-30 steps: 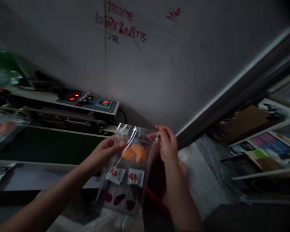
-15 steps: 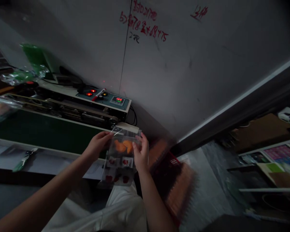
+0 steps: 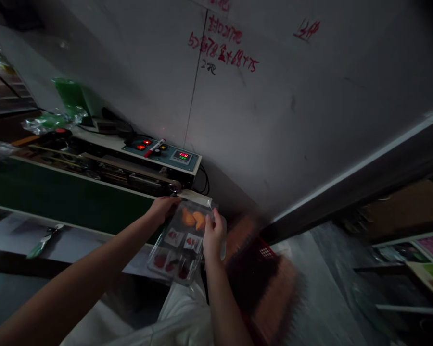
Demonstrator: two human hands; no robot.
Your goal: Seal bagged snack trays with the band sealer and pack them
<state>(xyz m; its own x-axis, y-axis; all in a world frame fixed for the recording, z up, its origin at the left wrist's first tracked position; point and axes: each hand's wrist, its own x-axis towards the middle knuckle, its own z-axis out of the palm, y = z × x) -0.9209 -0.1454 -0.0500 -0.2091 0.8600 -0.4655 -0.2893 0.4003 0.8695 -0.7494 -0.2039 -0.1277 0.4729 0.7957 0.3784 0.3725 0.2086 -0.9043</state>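
A clear plastic package (image 3: 176, 239) hangs between my hands at the right end of a sealing machine. Inside it show orange pieces, small white printed packets and dark red pieces in compartments. My left hand (image 3: 163, 209) grips its upper left edge, fingertips partly hidden. On the upper right edge, my right hand (image 3: 213, 235) is closed with thumb and fingers. The package's top edge lies close to the machine's feed end (image 3: 193, 196); whether they touch I cannot tell.
The machine's control panel (image 3: 162, 154) has lit switches, a red digital display and a marker pen (image 3: 154, 148) on it. Its green belt (image 3: 68, 194) runs left. Green-handled scissors (image 3: 45, 240) lie below the belt. A dark red crate (image 3: 265, 252) stands at right, and shelves (image 3: 411, 307) beyond.
The view has shifted, so the machine sits slightly lower and farther right. Both hands still hold the package, which now tilts with its lower end swung left and its face more visible.
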